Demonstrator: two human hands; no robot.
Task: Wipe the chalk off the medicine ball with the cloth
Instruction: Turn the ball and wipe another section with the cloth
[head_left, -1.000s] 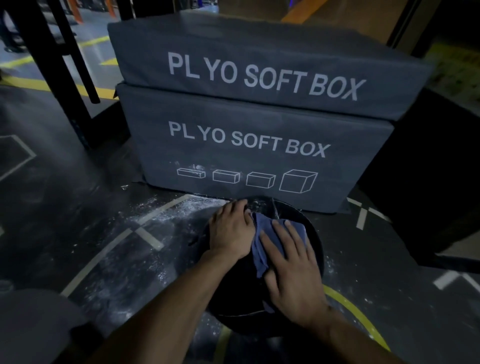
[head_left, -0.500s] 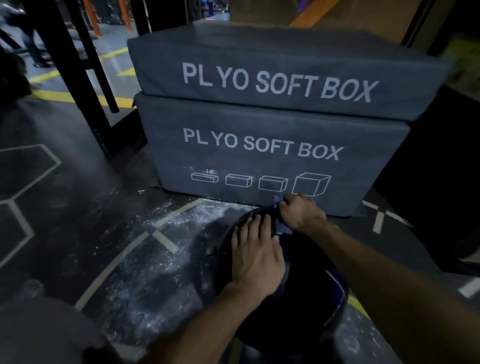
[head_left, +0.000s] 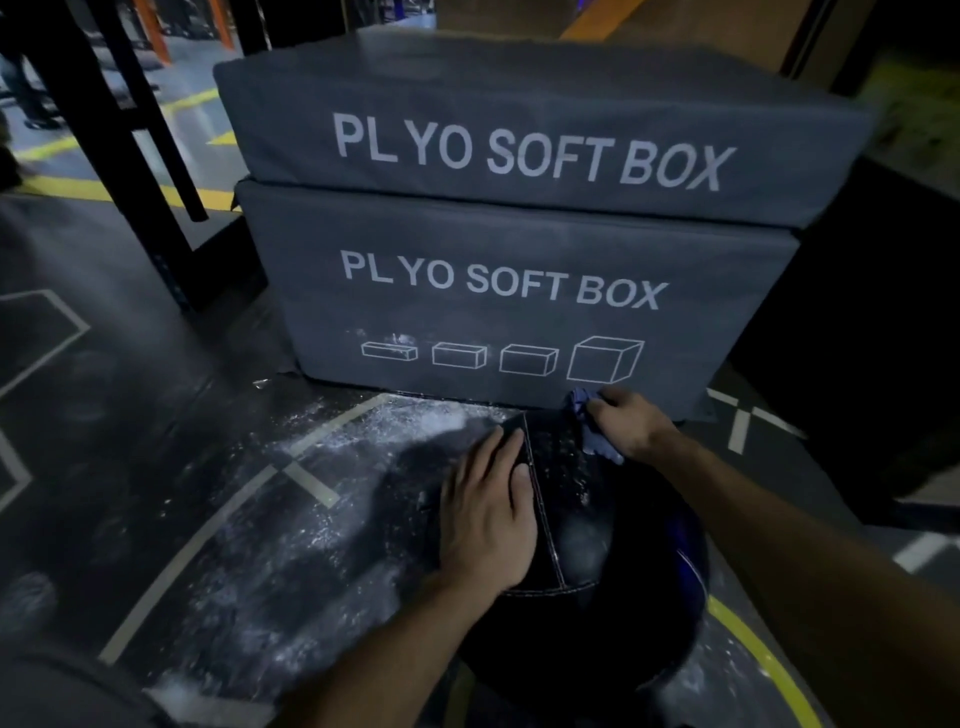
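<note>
Head view:
Ball: black medicine ball on the floor, low centre-right of frame, approx 5 o'clock from frame centre; stitched seam runs top to bottom, w/ a cross seam lower down. Blue panel shows at its 3 o'clock edge.
Chalk on ball: white specks along the seam & a pale smudge just right of it.
Left hand: left hand lies flat on the ball's 9–10 o'clock side, fingers straight & close together, tips pointing to 12; holds nothing, just presses.
Right hand: right hand at the ball's 12–1 o'clock rim, fingers curled round the cloth, knuckles up.
Cloth: blue cloth bunched in the right hand, one bit sticking up at 11 o'clock of the fist, another hanging at 7 o'clock onto the ball's top edge.
Boxes: two grey soft boxes stacked, at 12 o'clock from the ball, each printed "PLYO SOFT BOX"; lower one has four box outlines. Right hand just in front of the lower box's bottom edge; touching or not, can't tell.
Floor: dark floor w/ pale lines, yellow curved line at 4–5 o'clock of the ball. Chalk dust spread at 9–11 o'clock of the ball.
Frame: black metal posts at 10 o'clock, far left.
</note>
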